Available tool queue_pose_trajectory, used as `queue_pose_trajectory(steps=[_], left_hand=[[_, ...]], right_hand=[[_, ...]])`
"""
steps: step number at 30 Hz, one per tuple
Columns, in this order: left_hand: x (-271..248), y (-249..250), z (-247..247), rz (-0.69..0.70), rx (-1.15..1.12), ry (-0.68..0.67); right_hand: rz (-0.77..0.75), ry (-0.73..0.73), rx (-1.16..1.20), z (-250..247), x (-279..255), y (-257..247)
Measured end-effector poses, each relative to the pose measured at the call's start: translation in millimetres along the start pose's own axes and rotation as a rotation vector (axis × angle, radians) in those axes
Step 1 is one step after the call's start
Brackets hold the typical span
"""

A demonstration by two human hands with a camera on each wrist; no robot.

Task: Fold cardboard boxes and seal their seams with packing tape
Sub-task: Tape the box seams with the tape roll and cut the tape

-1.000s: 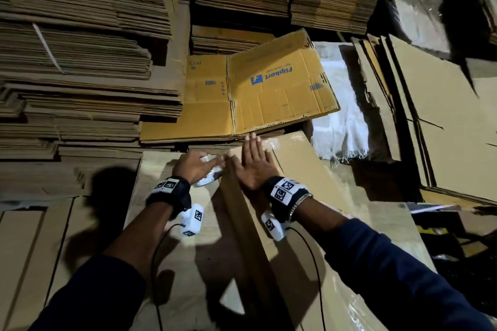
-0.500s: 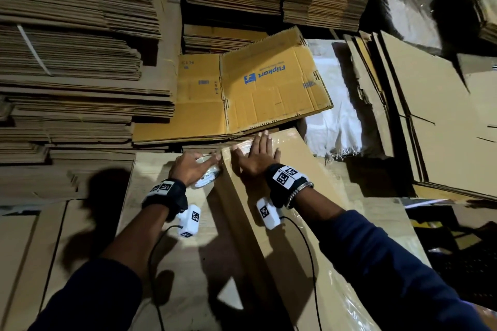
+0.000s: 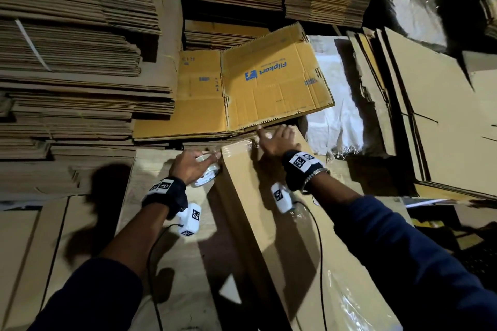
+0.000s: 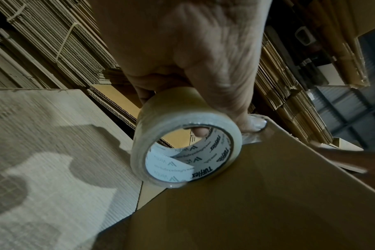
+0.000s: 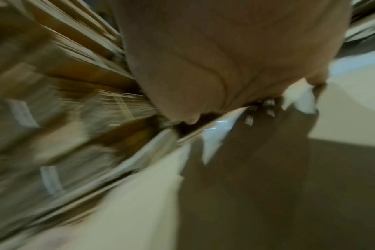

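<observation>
While the left hand [image 3: 192, 166] grasps the roll of clear packing tape [image 4: 185, 145], one finger hooked through its core and the roll lying against the side of the folded cardboard box [image 3: 271, 223], the right hand [image 3: 277, 141] lies flat on the far top corner of this box, fingers mostly straight and holding nothing, one finger pointing to the far edge. A shiny strip of tape [image 3: 238, 149] runs from the roll over the far corner of the box toward the right hand, so I judge the step in hand is to close the tape at the end of the seam. To do it well, the roll should stay tight and low against the box wall, so the strip does not go loose or wrinkle, and the flat right hand should rub the tape down firmly up to the edge before the strip is torn. The box lies on flat cardboard sheets [image 3: 158, 223] directly before the person, with a yellow printed Flipkart carton [image 3: 269, 83] lying opened just behind it and high stacks of flattened cartons [image 3: 75, 48] around. The right wrist view is too blurred to add details.
</observation>
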State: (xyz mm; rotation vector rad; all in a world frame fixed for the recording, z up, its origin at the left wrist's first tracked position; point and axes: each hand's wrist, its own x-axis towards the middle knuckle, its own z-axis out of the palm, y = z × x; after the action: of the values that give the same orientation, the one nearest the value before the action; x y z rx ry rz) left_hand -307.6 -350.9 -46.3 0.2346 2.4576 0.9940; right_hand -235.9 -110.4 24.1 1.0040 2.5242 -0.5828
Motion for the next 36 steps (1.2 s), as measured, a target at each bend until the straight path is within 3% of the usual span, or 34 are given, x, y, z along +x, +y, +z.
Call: queue_pose_trajectory(steps=[6, 9, 14, 20, 25, 31, 36], left_hand=[[-4, 3, -2, -0.015, 0.01, 0.004], [-6, 2, -2, -0.021, 0.002, -0.006], [-1, -3, 3, -0.065, -0.022, -0.009], [4, -7, 5, -0.054, -0.014, 0.0], [2, -4, 6, -0.035, 0.008, 0.013], [5, -6, 9, -0.024, 0.044, 0.018], [1, -2, 6, 0.019, 0.068, 0.028]], right_hand=[[0.073, 0.113, 0.101, -8, 56, 36], [0.067, 0.082, 0.164, -21, 77, 45], [0.019, -0.014, -0.006, -31, 94, 46], [-0.054, -0.099, -0.405, -17, 67, 2], [-0.155, -0.112, -0.554, 16, 30, -52], [-0.19, -0.289, -0.588, 33, 0, -106], [-0.461, -0.281, -0.427, 46, -26, -119]])
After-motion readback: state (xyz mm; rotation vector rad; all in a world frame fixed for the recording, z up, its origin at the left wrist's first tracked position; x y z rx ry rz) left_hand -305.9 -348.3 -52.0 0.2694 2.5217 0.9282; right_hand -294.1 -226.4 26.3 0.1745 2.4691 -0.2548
